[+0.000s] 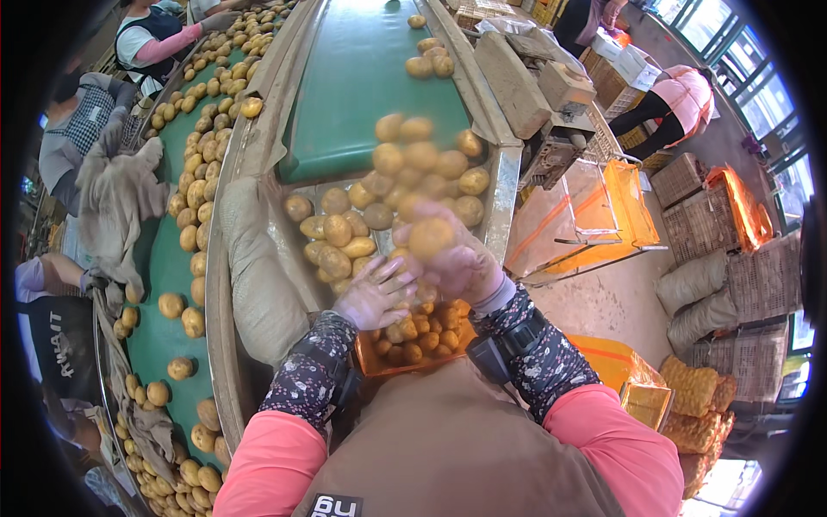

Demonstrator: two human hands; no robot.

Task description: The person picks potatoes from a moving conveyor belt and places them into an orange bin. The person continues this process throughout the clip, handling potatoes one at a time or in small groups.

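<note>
A round, yellow-brown potato is seen, slightly blurred, against the right hand; whether it is gripped cannot be told. Beyond it, tan potatoes, oval to round, are piled loosely in the metal-sided chute, several being blurred. Smaller-looking potatoes are heaped below within an orange container.

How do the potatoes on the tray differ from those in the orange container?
The tray potatoes look pale yellow; the container potatoes look orange-tinted. The tray potatoes appear larger, the container potatoes smaller. The container potatoes lie nearer the brown apron; the tray potatoes farther. Both lie heaped together.
</note>
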